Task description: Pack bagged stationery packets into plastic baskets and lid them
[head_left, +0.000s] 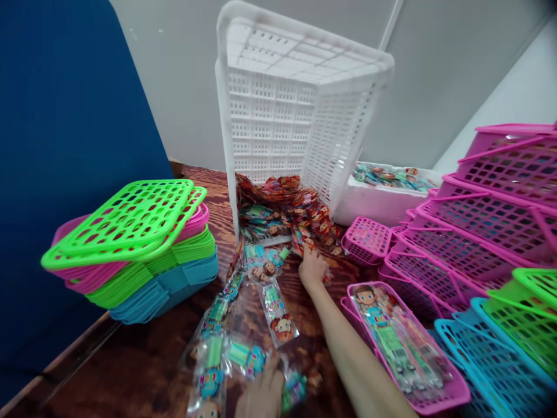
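My right hand point(313, 270) reaches to the mouth of a white plastic crate point(270, 122) tipped on its side. Its fingers are closed at the end of a red clear-wrapped packet point(303, 238) at the edge of the pile. Low in the view is my left hand point(262, 390), smeared by motion, over green-and-blue packets point(246, 355); I cannot tell whether it grips one. Between the hands lies a single packet point(278, 313) with a cartoon head. More packets point(221, 302) form a loose row to the left. Red and green packets point(282, 203) spill out of the crate.
On the left stands a stack of nested green, pink and blue baskets point(143, 255). A pink basket point(456, 400) with packets sits by my right forearm. Filled pink baskets point(491, 226) are piled at the right, beside blue and green ones point(491, 348). Behind is a white box point(378, 203) of packets.
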### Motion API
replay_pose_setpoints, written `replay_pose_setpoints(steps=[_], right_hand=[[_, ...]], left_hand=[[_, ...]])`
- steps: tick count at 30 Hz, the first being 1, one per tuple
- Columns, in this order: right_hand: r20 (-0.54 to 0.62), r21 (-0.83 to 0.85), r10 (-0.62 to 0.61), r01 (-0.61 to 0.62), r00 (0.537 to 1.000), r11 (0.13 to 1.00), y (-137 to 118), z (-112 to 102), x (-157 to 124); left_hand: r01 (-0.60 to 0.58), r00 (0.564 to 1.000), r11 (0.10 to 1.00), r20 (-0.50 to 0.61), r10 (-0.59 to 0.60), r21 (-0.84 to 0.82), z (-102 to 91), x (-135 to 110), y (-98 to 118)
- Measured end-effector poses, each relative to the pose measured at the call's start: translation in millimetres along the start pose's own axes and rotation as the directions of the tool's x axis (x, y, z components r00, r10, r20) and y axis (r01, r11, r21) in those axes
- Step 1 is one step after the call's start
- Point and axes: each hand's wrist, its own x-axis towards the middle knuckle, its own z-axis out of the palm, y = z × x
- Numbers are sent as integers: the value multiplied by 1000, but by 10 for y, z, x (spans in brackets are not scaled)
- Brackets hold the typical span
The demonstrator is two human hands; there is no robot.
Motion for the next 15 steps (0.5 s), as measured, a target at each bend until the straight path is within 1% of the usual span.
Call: replay_pose_setpoints(steps=[2,3,4,6,8,10,12,14,15], right_hand=[[20,-21,-52,53,998,998,84,-54,-425],[30,-31,-83,84,996,996,145,-82,-660],[35,-43,-122,124,992,991,216,-109,-903],[39,-73,-217,219,975,973,384,-162,-1395],[64,-89,-305,309,950,947,578,-221,-1853],[126,-57,-369,378,921,924,788,-308,-2217],[217,26,-423,427,880,904,981,-436,-2429],[294,117,-455,441,841,890,1092,-594,-2459],[309,148,-451,426,837,893,1096,-670,-2410]], left_hand=[[113,993,992,-40,-111,59,-216,11,-108],[156,987,984,-39,-153,91,-337,14,-165],[181,983,977,-12,-181,115,-456,5,-214],[186,981,974,30,-192,133,-654,-65,-257],[148,984,984,81,-156,100,-763,-217,-206],[94,987,994,130,-99,50,-777,-429,-72],[53,984,998,168,-56,18,-728,-655,98],[28,986,1000,165,-28,1,-657,-854,252],[16,988,1000,151,-15,-7,-627,-934,312]])
